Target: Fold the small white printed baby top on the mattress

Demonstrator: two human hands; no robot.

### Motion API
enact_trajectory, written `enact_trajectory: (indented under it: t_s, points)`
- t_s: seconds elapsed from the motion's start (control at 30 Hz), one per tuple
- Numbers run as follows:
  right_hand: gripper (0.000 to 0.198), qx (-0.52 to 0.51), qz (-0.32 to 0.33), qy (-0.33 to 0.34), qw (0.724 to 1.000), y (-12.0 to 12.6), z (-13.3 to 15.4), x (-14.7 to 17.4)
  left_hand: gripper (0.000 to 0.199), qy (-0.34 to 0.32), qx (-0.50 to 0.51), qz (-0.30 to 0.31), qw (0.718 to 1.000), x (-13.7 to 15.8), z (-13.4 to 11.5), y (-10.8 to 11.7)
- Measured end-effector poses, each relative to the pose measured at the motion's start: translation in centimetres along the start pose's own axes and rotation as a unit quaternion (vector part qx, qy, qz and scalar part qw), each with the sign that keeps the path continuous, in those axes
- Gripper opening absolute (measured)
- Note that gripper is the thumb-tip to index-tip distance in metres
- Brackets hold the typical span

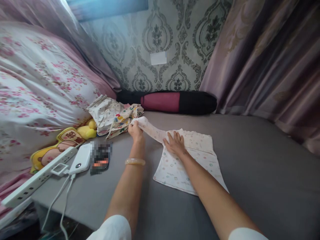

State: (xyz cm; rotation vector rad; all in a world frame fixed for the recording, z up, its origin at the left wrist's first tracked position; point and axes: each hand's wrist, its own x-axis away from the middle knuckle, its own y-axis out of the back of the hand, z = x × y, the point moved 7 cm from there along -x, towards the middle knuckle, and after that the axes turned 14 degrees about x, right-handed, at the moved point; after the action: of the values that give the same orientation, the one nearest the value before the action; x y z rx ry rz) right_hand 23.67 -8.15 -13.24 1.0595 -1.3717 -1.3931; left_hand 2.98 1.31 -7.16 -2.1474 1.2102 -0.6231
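Note:
A small white shirt (175, 173) with a pale coloured print lies on the grey bed surface. My left hand (136, 130) is closed on the end of its sleeve, which is stretched up and to the left, raised off the bed. My right hand (175, 144) rests flat on the shirt near that sleeve's shoulder, fingers spread. The shirt's upper right part looks folded over, with an edge running across it. Part of the shirt is hidden under my right forearm. Just behind my left hand sits a pile of patterned clothes (107, 111).
A long black and dark pink roll (160, 101) lies along the wall. On the left are a white power strip (40, 178), a white power bank (81, 158) with cables, a pixelated dark item (100, 158) and a yellow plush toy (87, 130). Curtains (262, 66) hang at the right.

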Motion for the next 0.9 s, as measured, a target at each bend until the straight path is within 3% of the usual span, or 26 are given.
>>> enact_trajectory:
  t_s: [0.17, 0.3, 0.43, 0.5, 0.53, 0.6, 0.67, 0.73, 0.8, 0.9]
  points:
    - [0.071, -0.019, 0.039, 0.008, 0.999, -0.4, 0.0, -0.4, 0.005, -0.035, 0.028, 0.053, 0.998, 3.4, 0.1, -3.2]
    - [0.074, -0.047, 0.049, 0.014, 0.998, -0.5, -0.3, -0.7, 0.011, -0.073, -0.027, 0.093, 0.993, 6.4, 1.3, -4.3]
    - [0.069, -0.192, 0.008, 0.025, 0.981, 0.0, -1.6, -1.2, 0.018, -0.099, -0.095, 0.123, 0.983, 9.3, 3.0, -4.4]
    - [0.058, -0.328, -0.052, -0.005, 0.943, 0.6, -3.4, -1.3, 0.020, -0.091, -0.105, 0.144, 0.980, 10.5, 4.1, -4.5]
    - [0.051, -0.401, -0.080, -0.039, 0.912, 0.8, -4.7, -1.2, 0.020, -0.084, -0.108, 0.152, 0.979, 11.1, 4.6, -4.5]
    - [0.037, -0.542, -0.109, -0.128, 0.823, 0.3, -7.5, -0.6, 0.021, -0.072, -0.119, 0.164, 0.977, 12.2, 5.6, -4.5]
    - [0.023, -0.657, -0.094, -0.216, 0.716, -0.8, -9.7, 0.4, 0.021, -0.068, -0.132, 0.176, 0.973, 13.1, 6.4, -4.5]
    - [0.011, -0.722, -0.065, -0.258, 0.639, -1.7, -10.8, 1.4, 0.021, -0.073, -0.150, 0.193, 0.967, 14.1, 7.2, -4.6]
    - [0.006, -0.744, -0.047, -0.269, 0.610, -1.9, -11.3, 2.1, 0.022, -0.079, -0.168, 0.221, 0.957, 15.0, 8.1, -4.7]
    - [0.009, -0.758, -0.023, -0.246, 0.604, -1.8, -11.3, 2.7, 0.022, -0.075, -0.183, 0.290, 0.937, 16.6, 9.8, -4.9]
